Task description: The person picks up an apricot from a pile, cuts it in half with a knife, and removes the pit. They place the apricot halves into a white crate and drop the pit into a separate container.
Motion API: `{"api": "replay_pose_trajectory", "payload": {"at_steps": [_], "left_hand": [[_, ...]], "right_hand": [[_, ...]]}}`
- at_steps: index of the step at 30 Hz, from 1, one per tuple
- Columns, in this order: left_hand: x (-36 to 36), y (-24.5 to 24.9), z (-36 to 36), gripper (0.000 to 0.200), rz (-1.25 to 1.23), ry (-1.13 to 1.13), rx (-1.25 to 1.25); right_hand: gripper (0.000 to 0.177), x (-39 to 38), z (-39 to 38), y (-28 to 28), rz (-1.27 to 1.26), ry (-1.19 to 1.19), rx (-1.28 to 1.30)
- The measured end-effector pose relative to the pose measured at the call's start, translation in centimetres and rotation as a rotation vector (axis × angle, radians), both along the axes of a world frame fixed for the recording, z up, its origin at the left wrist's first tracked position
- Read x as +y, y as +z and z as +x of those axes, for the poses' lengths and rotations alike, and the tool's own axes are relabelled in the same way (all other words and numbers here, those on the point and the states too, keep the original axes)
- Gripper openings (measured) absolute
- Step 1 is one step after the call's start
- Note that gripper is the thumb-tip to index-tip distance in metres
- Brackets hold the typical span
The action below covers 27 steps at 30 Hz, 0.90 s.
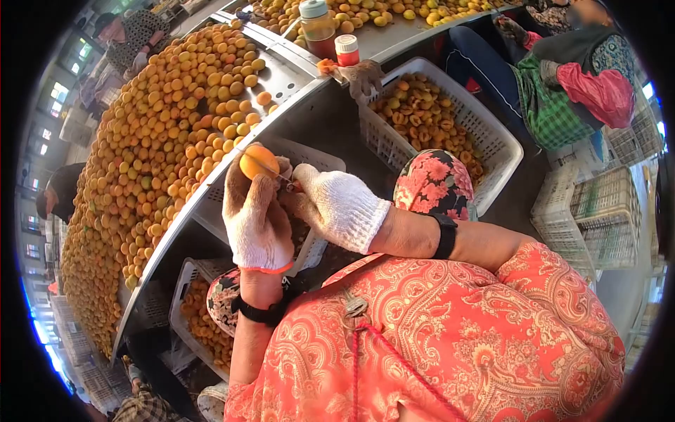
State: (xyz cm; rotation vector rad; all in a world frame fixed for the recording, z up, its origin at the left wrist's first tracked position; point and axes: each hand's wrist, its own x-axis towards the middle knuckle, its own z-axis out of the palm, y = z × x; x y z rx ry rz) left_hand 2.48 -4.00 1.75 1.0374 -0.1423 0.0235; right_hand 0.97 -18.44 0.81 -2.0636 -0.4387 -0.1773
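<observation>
My left hand [259,221], in a white knitted glove with brown-stained fingers, is closed around an orange apricot [259,162]. Its fingers cup the fruit from below and from the far side. Close beside it, my right hand [336,204], gloved the same way, pinches a small knife [287,182]. The thin blade lies against the apricot, and most of the handle is hidden by the fingers. Both hands are above a white plastic crate [309,156], close to the edge of a metal table heaped with whole apricots [169,133].
A crate [510,151] of halved apricots stands ahead to the right; another crate [184,281] with fruit is lower left. On the table ledge are a jar [318,32] and a red, white-lidded container [346,50]. Other people sit around, one at right [562,91]. Stacked crates [598,214] stand at right.
</observation>
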Motion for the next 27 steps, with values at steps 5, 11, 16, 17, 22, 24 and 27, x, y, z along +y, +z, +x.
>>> {"api": "replay_pose_trajectory", "payload": {"at_steps": [5, 11, 16, 17, 22, 24, 27], "left_hand": [[-1.1, 0.1, 0.0, 0.042, -0.321, -0.01, 0.366], [-0.9, 0.8, 0.8, 0.033, 0.054, 0.122, 0.072], [0.0, -0.6, 1.0, 0.029, -0.053, 0.055, 0.18], [-0.2, -0.9, 0.7, 0.029, -0.057, 0.053, 0.184], [-0.5, -3.2, 1.1, 0.043, -0.042, 0.051, 0.372], [-0.7, -2.9, 0.7, 0.043, 0.108, -0.015, 0.181], [-1.0, -2.3, 1.0, 0.044, 0.107, 0.023, 0.043]], "right_hand": [[0.034, 0.9, 0.2, -0.5, -0.03, -0.016, 0.025], [0.026, 0.1, 0.1, -0.1, 0.03, 0.004, 0.046], [0.026, 0.4, 0.6, -0.8, -0.081, -0.047, 0.045], [0.026, 0.5, 0.6, -1.1, -0.085, -0.049, 0.049], [0.033, 0.7, 0.8, -1.3, -0.204, -0.06, 0.059], [0.027, 1.1, 0.7, -2.5, -0.103, -0.062, 0.012], [0.026, 0.6, 0.7, -0.6, -0.362, 0.063, 0.068]]}}
